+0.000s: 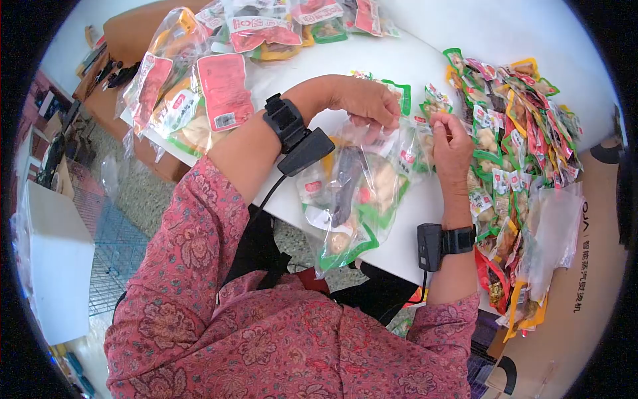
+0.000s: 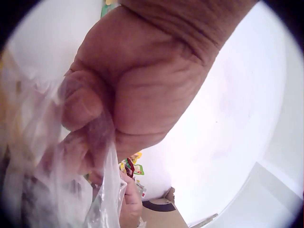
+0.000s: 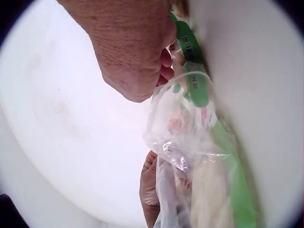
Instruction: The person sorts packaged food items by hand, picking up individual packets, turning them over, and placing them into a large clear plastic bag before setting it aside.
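A clear plastic bag (image 1: 352, 193) with several food packets inside lies over the white table's front edge. My left hand (image 1: 365, 101) grips the bag's mouth; in the left wrist view its thumb and fingers (image 2: 80, 111) show through the thin film. On the other side of the opening, my right hand (image 1: 453, 147) pinches a green-edged packet (image 3: 190, 42). Part of that packet is inside the bag mouth (image 3: 180, 123), and its upper end is hidden behind the right hand. A small white-and-green packet (image 1: 435, 100) lies just beyond the right fingers.
A long heap of small packets (image 1: 525, 126) runs along the table's right side, with a stack of empty clear bags (image 1: 555, 226) at its near end. Filled bags (image 1: 193, 93) stand at the left and back. A cardboard box (image 1: 591, 266) is at the right.
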`<state>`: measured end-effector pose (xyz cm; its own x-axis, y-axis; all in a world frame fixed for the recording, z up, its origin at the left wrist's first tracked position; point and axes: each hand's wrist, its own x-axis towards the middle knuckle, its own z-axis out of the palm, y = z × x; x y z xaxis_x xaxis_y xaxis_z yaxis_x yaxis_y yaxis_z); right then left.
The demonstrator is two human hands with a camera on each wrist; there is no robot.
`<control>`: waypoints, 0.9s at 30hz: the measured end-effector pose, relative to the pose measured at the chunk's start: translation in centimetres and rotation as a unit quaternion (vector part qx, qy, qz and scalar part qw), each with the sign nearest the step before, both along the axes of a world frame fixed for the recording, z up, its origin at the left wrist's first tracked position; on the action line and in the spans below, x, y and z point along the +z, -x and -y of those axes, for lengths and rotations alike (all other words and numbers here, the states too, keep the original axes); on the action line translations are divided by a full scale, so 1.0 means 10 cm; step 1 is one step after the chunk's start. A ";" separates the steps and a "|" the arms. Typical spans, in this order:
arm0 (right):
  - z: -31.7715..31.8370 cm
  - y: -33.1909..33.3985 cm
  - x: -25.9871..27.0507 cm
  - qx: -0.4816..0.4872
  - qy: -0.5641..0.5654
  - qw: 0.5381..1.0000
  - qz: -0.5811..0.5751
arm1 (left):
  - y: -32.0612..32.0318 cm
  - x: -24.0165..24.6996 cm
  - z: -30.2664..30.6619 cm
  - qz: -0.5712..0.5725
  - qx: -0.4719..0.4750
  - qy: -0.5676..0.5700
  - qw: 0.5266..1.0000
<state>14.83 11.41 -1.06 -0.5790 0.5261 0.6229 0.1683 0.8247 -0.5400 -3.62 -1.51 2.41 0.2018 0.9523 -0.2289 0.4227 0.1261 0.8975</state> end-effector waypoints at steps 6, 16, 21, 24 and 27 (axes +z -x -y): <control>-0.03 0.01 -0.01 0.012 -0.084 0.996 0.023 | -0.07 0.08 -0.02 -0.012 0.066 -0.115 0.991; 0.13 -0.01 0.08 0.006 -0.033 0.999 0.019 | -0.24 0.01 -0.08 0.117 0.128 -0.153 0.973; 0.19 -0.02 0.12 0.011 0.007 0.998 0.054 | -0.27 -0.08 -0.08 0.110 0.121 -0.146 0.976; 0.19 -0.02 0.12 0.008 0.000 0.998 0.061 | -0.28 -0.16 -0.11 0.117 0.090 -0.170 0.974; 0.21 -0.02 0.14 -0.001 -0.010 0.998 0.069 | -0.26 -0.18 -0.12 0.102 0.097 -0.140 0.980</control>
